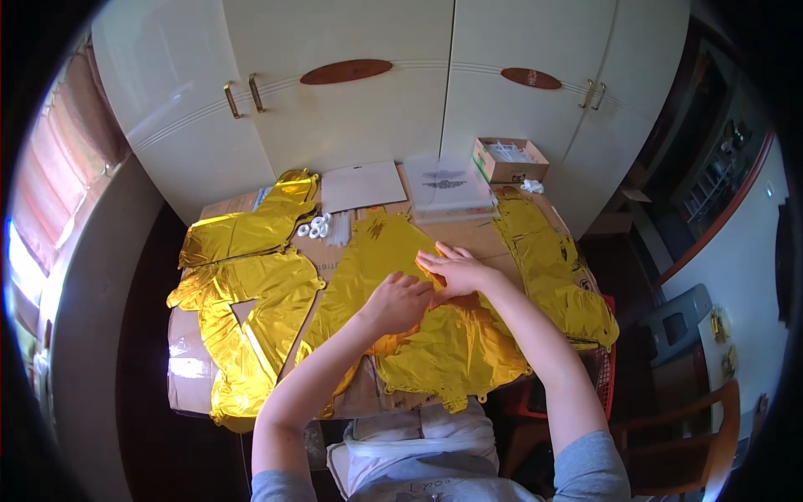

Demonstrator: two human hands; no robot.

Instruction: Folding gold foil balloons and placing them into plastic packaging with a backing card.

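Note:
A flat gold foil balloon (386, 247) lies across the middle of the table, its lower part creased and hanging toward the front edge. My left hand (398, 303) is closed on the foil, fingers curled and pressed together near the balloon's middle. Just to its right, my right hand (457, 271) rests on the same foil with its fingers stretched out and spread. The two hands nearly meet, and they hide the foil beneath them. On the left side lie more flat gold foil balloons (259, 280), and another gold foil balloon (548, 272) covers the right side.
Cardboard (341, 272) covers the tabletop. Toward the back are white ribbon rolls (316, 224), clear straws (339, 227), a grey-white board (361, 186), a clear plastic packet (450, 191) and a small open box (510, 161). Cabinets (351, 109) stand behind; a wooden chair (711, 443) is at right.

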